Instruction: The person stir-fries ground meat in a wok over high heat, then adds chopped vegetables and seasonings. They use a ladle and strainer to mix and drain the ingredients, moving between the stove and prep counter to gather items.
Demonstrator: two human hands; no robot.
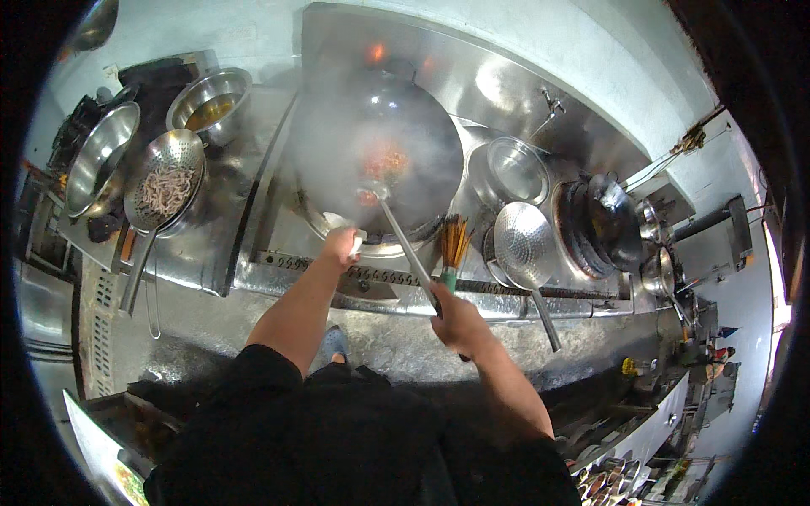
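A large dark wok (427,136) sits on the range before me, partly veiled by thick steam. Chopped reddish food (386,163) lies in its bottom. My left hand (342,245) grips a folded white cloth (357,244) at the wok's near rim; the steam and my fingers hide whether a wok handle is inside it. In my right hand (461,321) is the long handle of a metal ladle (405,243). The ladle's bowl reaches into the wok, just on the near side of the food.
Left stands a perforated strainer (140,205) holding meat strips (167,190), near a steel bowl of oily liquid (212,114) and another bowl (104,161). Right are a bamboo brush (454,243), an overhanging skimmer (524,243), a water pot (516,167), stacked woks (610,221) and a tap (552,104).
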